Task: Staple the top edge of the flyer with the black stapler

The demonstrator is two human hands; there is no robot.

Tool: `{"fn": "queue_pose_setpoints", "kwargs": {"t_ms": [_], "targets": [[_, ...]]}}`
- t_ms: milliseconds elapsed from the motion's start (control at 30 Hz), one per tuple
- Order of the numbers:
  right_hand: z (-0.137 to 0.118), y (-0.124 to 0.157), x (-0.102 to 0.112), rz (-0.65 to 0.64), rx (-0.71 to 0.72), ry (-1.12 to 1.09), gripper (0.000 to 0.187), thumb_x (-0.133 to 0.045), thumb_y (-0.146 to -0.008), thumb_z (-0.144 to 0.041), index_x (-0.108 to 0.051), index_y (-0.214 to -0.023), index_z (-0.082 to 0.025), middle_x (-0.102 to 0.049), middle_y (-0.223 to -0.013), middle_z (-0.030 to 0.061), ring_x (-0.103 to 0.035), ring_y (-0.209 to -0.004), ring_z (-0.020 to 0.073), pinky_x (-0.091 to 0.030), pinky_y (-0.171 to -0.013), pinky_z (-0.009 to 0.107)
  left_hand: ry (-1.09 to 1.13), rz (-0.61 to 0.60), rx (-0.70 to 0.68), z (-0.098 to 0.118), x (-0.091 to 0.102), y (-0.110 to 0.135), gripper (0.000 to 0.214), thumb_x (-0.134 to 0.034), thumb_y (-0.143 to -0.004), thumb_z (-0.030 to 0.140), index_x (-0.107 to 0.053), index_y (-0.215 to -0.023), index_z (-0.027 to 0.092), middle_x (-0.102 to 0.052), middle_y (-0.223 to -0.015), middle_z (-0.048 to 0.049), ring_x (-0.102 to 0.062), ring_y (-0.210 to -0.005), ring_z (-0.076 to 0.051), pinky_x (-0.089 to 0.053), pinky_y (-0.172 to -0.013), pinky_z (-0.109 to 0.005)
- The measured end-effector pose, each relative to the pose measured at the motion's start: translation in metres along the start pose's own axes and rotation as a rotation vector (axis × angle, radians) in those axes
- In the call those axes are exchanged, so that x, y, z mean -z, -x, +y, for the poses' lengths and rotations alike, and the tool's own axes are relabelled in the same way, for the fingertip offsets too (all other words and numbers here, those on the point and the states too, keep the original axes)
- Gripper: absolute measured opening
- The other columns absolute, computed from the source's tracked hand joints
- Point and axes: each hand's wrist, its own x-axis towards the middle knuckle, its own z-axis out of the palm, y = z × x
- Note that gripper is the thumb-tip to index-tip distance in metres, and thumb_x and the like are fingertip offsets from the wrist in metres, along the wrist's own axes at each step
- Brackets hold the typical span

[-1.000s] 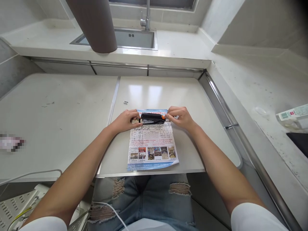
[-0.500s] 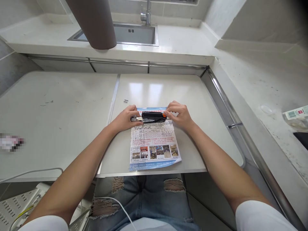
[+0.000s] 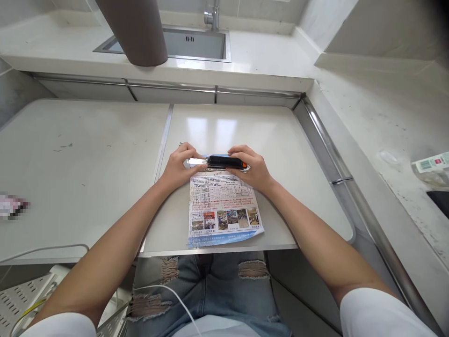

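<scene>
A black stapler (image 3: 224,162) with an orange end lies crosswise between my two hands, over the upper part of a printed sheet (image 3: 224,194). My left hand (image 3: 180,167) pinches its bright metal end between thumb and fingers. My right hand (image 3: 250,166) is wrapped round the orange end, thumb below and fingers above. Many small staples line the left side of the sheet, whose lower right corner curls up. Just behind my left hand, loose staple strips (image 3: 180,143) are mostly covered by the fingers.
The pale folding table (image 3: 115,187) has a metal seam left of the sheet and small dark scraps on its left half. Behind it are a counter with a sink (image 3: 196,44) and a brown pipe (image 3: 140,32). A metal rail (image 3: 326,140) runs along the right side.
The stapler has turned in my hands, so its smooth black top now shows. My right hand has shifted from its orange tip to a fuller grip around that end.
</scene>
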Motion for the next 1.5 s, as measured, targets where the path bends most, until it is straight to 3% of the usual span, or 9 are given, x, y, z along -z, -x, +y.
{"fn": "queue_pose_setpoints", "kwargs": {"t_ms": [100,200,300,400,767,1100,1267,1367,1500], "targets": [[-0.001,0.001,0.002,0.059,0.04,0.016,0.025,-0.065,-0.102,-0.037,-0.069,-0.125,-0.029,-0.071,-0.13,0.0085,-0.068,-0.116,0.0258,-0.059,-0.098,0.046,0.359,0.029,0.185,0.001,-0.003,-0.001,0.04,-0.081,-0.087,0.049,-0.071,-0.114,0.022,-0.066,-0.123,-0.0094,-0.068,-0.108,-0.024,-0.058,-0.099,-0.044],[0.0,0.002,0.003,0.087,0.125,0.119,0.031,-0.063,-0.103,-0.029,-0.068,-0.132,-0.036,-0.072,-0.133,0.0051,-0.066,-0.122,0.0278,-0.058,-0.104,0.053,0.706,-0.106,0.377,-0.003,-0.004,-0.003,0.043,-0.075,-0.094,0.049,-0.068,-0.122,0.018,-0.07,-0.128,-0.0156,-0.071,-0.114,-0.025,-0.059,-0.105,-0.045],[-0.003,0.002,0.003,0.013,0.183,0.201,0.038,-0.064,-0.102,-0.025,-0.067,-0.136,-0.042,-0.072,-0.135,0.0005,-0.064,-0.125,0.0286,-0.058,-0.106,0.056,0.86,-0.243,0.502,-0.009,0.0,-0.003,0.04,-0.07,-0.098,0.046,-0.072,-0.118,0.012,-0.074,-0.122,-0.0205,-0.072,-0.119,-0.03,-0.059,-0.108,-0.045],[-0.006,0.003,0.003,-0.047,0.217,0.227,0.04,-0.068,-0.101,-0.026,-0.067,-0.136,-0.045,-0.071,-0.136,-0.0013,-0.064,-0.129,0.0286,-0.058,-0.108,0.056,0.936,-0.235,0.509,-0.011,0.003,-0.003,0.039,-0.067,-0.1,0.043,-0.073,-0.122,0.011,-0.075,-0.125,-0.0209,-0.07,-0.125,-0.032,-0.058,-0.111,-0.045],[-0.005,0.005,0.003,-0.107,0.25,0.306,0.037,-0.066,-0.103,-0.029,-0.065,-0.136,-0.046,-0.072,-0.134,-0.0023,-0.062,-0.131,0.0303,-0.053,-0.106,0.056,0.977,-0.204,0.534,-0.015,0.004,-0.003,0.027,-0.069,-0.097,0.019,-0.077,-0.122,0.012,-0.075,-0.128,-0.0173,-0.066,-0.133,-0.029,-0.053,-0.119,-0.039],[0.004,0.005,0.006,0.15,0.031,0.355,0.028,-0.059,-0.104,-0.035,-0.068,-0.129,-0.043,-0.074,-0.125,0.0002,-0.056,-0.125,0.0365,-0.037,-0.109,0.066,1.015,-0.153,0.621,-0.013,0.005,-0.002,0.025,-0.073,-0.096,0.018,-0.076,-0.12,0.009,-0.074,-0.132,-0.0202,-0.073,-0.123,-0.024,-0.057,-0.113,-0.031],[0.002,0.007,0.006,0.167,-0.066,0.317,0.029,-0.062,-0.1,-0.036,-0.068,-0.129,-0.037,-0.073,-0.127,0.0043,-0.053,-0.127,0.0406,-0.036,-0.108,0.067,0.976,-0.361,0.624,-0.011,0.009,0.001,0.038,-0.076,-0.094,0.024,-0.073,-0.13,0.011,-0.077,-0.123,-0.0179,-0.077,-0.114,-0.025,-0.059,-0.111,-0.036],[-0.003,0.005,0.008,0.286,-0.137,0.288,0.026,-0.064,-0.098,-0.033,-0.069,-0.124,-0.033,-0.073,-0.124,0.0063,-0.055,-0.122,0.0388,-0.037,-0.106,0.064,0.956,-0.429,0.557,-0.009,0.011,0.003,0.043,-0.078,-0.094,0.029,-0.072,-0.134,0.014,-0.079,-0.111,-0.0137,-0.079,-0.103,-0.023,-0.062,-0.106,-0.037],[-0.004,0.0,0.009,0.264,-0.217,0.187,0.019,-0.073,-0.089,-0.031,-0.072,-0.108,-0.027,-0.075,-0.105,0.0068,-0.062,-0.101,0.0318,-0.048,-0.093,0.052,0.991,-0.323,0.443,-0.007,0.012,0.003,0.035,-0.085,-0.088,0.033,-0.078,-0.118,0.016,-0.079,-0.101,-0.0088,-0.08,-0.095,-0.021,-0.066,-0.095,-0.031]]}}
